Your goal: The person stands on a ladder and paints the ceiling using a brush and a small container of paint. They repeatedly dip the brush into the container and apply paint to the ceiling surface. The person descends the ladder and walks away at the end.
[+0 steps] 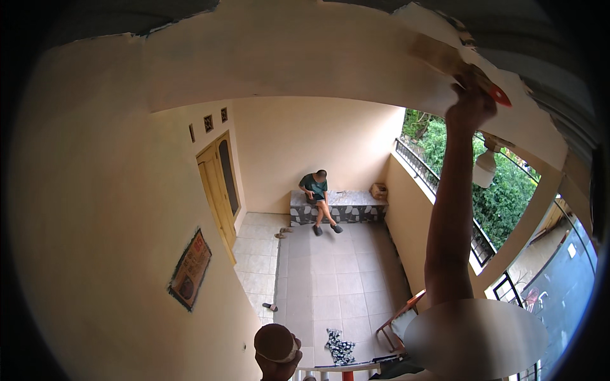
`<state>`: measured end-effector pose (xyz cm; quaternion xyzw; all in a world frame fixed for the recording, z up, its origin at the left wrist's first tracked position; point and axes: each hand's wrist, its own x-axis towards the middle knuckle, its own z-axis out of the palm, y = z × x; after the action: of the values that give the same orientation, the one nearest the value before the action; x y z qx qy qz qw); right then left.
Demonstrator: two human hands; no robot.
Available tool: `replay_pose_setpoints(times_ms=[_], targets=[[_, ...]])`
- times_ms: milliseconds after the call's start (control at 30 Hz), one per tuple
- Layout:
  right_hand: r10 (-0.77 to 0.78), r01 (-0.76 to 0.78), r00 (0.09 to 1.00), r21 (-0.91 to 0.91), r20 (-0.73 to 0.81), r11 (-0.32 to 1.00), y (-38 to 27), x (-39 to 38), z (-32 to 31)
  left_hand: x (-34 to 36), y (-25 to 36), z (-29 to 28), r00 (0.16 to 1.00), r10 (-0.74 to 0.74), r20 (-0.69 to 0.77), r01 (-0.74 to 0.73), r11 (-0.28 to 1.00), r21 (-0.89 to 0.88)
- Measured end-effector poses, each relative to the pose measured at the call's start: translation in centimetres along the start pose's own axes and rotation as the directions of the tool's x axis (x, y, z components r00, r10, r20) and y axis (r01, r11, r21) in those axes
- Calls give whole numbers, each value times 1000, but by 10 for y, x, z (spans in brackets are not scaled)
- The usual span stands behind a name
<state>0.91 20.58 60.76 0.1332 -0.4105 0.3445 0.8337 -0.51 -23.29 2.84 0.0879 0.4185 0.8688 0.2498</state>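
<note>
My right hand [471, 105] is raised at the upper right, closed round a wide paintbrush [499, 92] with a red-tipped handle. Its blurred bristle end lies against or very near the pale painted beam [286, 60] overhead. At the bottom centre my left hand [284, 367] grips a round container [274, 340], whose contents I cannot make out. Beside my right forearm a white light bulb [484, 168] hangs from a fitting. The upper edge of the beam is ragged against a dark roof.
Below, a person [314, 185] sits on a stone bench [356, 211]. A wooden door [216, 197] and plaque [189, 270] are on the left walls. A railing [416, 162] lines the right opening. Patterned cloth [340, 346], sandals and a red-framed object [397, 317] are on the floor.
</note>
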Motion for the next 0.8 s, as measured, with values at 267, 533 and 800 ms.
replay_pose_setpoints(times_ms=[267, 533, 800], targets=[[-651, 737, 578, -658, 493, 156, -8, -3, 38, 8, 13, 10, 958, -241, 156, 285, 866, -411], [-228, 178, 868, 152, 441, 972, -25, -96, 109, -2, 15, 43, 995, 35, 90, -58, 964, 261], [-13, 14, 1000, -90, 17, 996, -4, 24, -96, 0, 9, 47, 989, -7, 149, -39, 952, 305]])
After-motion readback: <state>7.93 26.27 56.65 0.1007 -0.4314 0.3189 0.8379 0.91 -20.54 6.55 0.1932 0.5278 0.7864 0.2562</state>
